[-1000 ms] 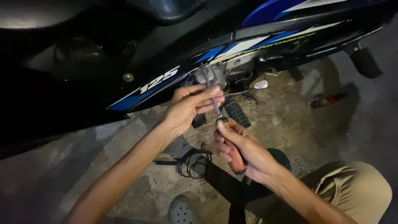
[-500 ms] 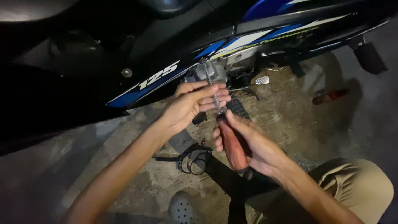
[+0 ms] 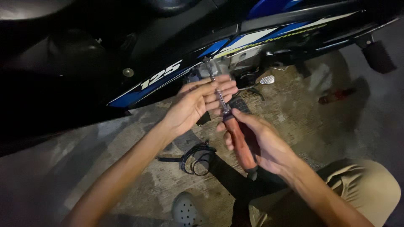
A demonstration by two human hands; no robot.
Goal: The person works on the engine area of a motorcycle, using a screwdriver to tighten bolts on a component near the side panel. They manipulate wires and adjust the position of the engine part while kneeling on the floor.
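A black and blue motorcycle [image 3: 176, 63] stands over a stained concrete floor. My right hand [image 3: 261, 141] grips the brown-red handle of a screwdriver [image 3: 240, 141]. Its metal shaft [image 3: 216, 90] runs up and left to the engine part [image 3: 210, 67] under the side panel. My left hand [image 3: 198, 103] rests with flat fingers against the shaft, just above the handle.
A coil of black cable [image 3: 195, 157] lies on the floor below my hands. A grey perforated clog [image 3: 187, 210] sits near the bottom edge. The brake pedal [image 3: 266, 80] and a rear footpeg [image 3: 378, 56] stick out. A red tool [image 3: 334, 96] lies at right. My khaki-clad knee [image 3: 362, 189] is bottom right.
The screwdriver has come further out, so more of its handle shows. My left-hand fingers have flattened along the shaft. The view has shifted a little to the left.
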